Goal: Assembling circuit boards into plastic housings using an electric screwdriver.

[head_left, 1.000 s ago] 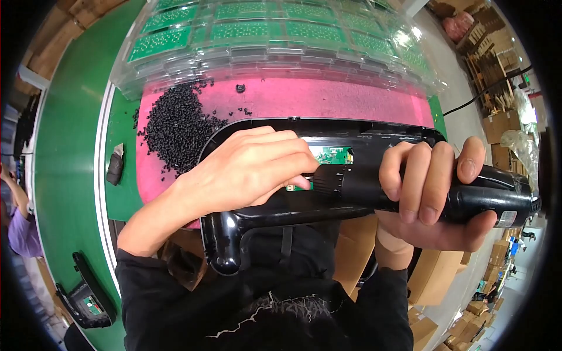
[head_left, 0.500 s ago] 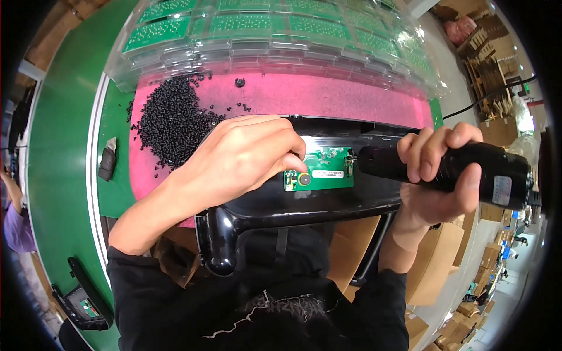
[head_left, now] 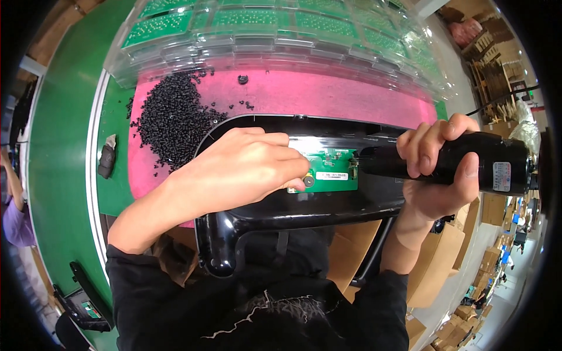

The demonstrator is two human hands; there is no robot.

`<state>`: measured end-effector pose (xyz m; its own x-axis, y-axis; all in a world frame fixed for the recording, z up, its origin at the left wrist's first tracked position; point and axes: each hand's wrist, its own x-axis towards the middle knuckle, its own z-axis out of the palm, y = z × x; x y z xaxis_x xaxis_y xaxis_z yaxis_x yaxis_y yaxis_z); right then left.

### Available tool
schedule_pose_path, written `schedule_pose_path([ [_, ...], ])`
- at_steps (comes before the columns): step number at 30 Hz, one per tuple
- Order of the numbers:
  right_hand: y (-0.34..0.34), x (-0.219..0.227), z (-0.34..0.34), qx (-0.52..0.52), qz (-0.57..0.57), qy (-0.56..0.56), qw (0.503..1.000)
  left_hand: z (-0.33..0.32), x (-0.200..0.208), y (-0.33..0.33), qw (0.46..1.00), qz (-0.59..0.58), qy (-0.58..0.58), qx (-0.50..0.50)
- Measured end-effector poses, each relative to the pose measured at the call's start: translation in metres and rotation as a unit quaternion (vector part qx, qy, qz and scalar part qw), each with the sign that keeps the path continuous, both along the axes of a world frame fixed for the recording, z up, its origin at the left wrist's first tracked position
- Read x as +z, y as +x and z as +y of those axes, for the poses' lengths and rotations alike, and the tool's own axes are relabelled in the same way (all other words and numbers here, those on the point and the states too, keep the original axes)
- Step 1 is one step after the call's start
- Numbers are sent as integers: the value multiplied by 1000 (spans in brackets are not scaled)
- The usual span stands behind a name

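Note:
A black electric screwdriver lies nearly level in my right hand, fingers wrapped round its body. Its tip end meets the right edge of a green circuit board. The board, with a white label and a round black component, sits inside a glossy black plastic housing with a handle-like leg at its lower left. My left hand is closed at the board's left end, fingertips beside the round component. Whatever those fingers pinch is hidden.
A heap of small black parts lies on the pink mat, left of the housing. Beyond it are stacked clear trays of green boards. A smaller black case rests at lower left. Cardboard boxes stand at right.
My left hand has drawn slightly down and its fingertips have shifted beside the round component. More of the housing's upper left rim shows. The screwdriver stays at the board's right edge, slightly more level.

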<state>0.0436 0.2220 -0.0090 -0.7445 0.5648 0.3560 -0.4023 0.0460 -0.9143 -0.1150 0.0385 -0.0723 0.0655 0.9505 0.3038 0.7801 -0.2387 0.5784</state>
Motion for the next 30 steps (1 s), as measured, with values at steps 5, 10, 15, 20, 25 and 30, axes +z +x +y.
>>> schedule_pose_path([
  [5, -4, -3, 0, 7, -13, 3, 1000, -4, 3, 1, 998, -1, -56, 15],
  [10, -11, -5, -2, 27, -46, 15, 998, -4, 4, 2, 998, -11, -53, 28],
  [15, -7, -10, -9, -23, -39, 17, 999, 1, 6, 0, 997, -10, -79, 10],
  [20, -4, -1, -22, 5, 32, -5, 999, -2, -3, -3, 1000, -10, -17, 14],
  [25, 2, 23, -41, 100, 179, -47, 978, 0, -6, -4, 983, -174, 51, 22],
  [30, 1, 27, -55, 102, 212, -29, 971, -1, 2, -5, 961, -273, 5, 34],
])
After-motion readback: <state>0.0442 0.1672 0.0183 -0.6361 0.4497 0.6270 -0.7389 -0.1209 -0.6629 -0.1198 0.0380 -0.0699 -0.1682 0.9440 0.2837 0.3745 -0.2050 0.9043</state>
